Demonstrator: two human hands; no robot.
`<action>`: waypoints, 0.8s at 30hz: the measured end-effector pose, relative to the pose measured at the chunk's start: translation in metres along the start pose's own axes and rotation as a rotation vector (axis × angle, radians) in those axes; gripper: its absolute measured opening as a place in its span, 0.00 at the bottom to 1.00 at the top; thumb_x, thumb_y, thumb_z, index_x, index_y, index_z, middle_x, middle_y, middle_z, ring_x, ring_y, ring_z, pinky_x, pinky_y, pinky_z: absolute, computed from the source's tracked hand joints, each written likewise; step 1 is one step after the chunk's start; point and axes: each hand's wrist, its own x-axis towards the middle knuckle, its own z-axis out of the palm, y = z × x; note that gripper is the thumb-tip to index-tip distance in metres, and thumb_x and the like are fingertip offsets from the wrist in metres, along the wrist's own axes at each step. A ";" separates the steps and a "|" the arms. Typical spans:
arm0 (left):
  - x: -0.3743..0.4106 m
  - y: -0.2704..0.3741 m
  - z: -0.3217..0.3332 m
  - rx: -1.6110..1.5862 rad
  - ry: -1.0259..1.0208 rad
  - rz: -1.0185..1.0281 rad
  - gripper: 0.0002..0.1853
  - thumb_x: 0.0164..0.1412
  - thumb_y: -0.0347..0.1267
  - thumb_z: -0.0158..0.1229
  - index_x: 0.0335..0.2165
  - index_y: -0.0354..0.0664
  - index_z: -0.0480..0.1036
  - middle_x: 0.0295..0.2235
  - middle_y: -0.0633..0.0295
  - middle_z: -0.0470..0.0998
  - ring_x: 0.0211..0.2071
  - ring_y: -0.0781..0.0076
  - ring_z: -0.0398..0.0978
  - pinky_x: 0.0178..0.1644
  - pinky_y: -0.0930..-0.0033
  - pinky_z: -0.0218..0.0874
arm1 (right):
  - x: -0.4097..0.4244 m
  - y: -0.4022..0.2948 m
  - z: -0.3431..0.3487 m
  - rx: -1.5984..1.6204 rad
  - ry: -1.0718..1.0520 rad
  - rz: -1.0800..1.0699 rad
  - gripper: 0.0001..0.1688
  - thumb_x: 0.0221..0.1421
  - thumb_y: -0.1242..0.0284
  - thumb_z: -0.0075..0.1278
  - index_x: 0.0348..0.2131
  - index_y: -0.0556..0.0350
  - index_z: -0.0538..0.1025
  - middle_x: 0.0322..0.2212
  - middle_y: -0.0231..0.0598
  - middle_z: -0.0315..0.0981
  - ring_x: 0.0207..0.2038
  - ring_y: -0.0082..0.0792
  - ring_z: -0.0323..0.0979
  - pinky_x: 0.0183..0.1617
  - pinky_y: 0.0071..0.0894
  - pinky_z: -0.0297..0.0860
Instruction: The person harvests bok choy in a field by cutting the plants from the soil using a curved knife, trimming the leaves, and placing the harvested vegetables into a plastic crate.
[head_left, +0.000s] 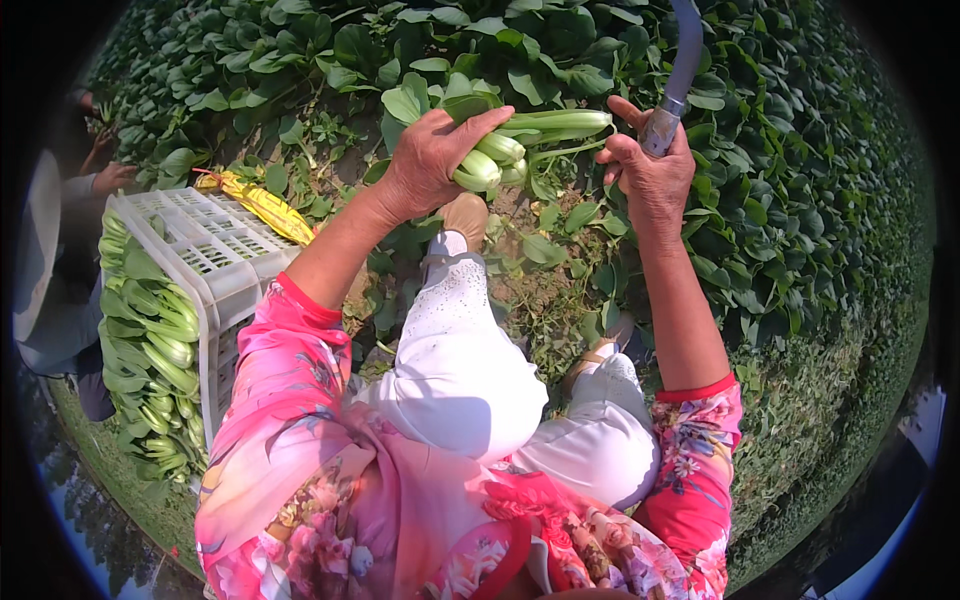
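My left hand (427, 161) grips a bunch of bok choy (491, 161), its pale green stem bases pointing right and its leaves partly hidden behind the hand. One longer stalk bundle (566, 121) reaches from the bunch towards my right hand (654, 161). That hand is closed around the handle of a tool with a curved grey metal part (684, 56), which rises past the top edge; its far end is out of view. The thumb and forefinger are spread near the stalk ends; whether they touch them I cannot tell.
A white plastic crate (217, 300) on its side at the left holds many bok choy (169, 349). A yellow package (262, 206) rests on it. Beyond it, a person in a wide hat (37, 240) works. Leafy plants (787, 187) grow ahead and right. My shoe (465, 219) stands on weedy soil.
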 end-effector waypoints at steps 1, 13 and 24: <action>-0.003 0.005 -0.011 -0.001 0.036 0.016 0.37 0.32 0.31 0.63 0.47 0.47 0.62 0.34 0.63 0.73 0.27 0.64 0.69 0.34 0.70 0.61 | -0.003 -0.013 0.015 -0.034 -0.034 -0.015 0.22 0.36 0.75 0.59 0.32 0.61 0.64 0.29 0.43 0.72 0.22 0.22 0.70 0.17 0.14 0.66; -0.140 0.083 -0.210 -1.082 0.164 -0.389 0.43 0.26 0.25 0.66 0.48 0.40 0.60 0.43 0.59 0.67 0.43 0.74 0.65 0.48 0.72 0.56 | -0.098 -0.087 0.153 -0.338 -0.416 -0.219 0.17 0.35 0.85 0.54 0.29 0.58 0.65 0.29 0.38 0.70 0.25 0.19 0.66 0.27 0.14 0.63; -0.231 0.129 -0.293 -0.780 0.097 -0.343 0.45 0.27 0.25 0.67 0.49 0.41 0.57 0.43 0.61 0.67 0.44 0.73 0.64 0.49 0.72 0.55 | -0.182 -0.109 0.256 -0.151 -1.093 -0.288 0.25 0.27 0.84 0.61 0.31 0.60 0.67 0.33 0.43 0.69 0.30 0.23 0.64 0.35 0.21 0.62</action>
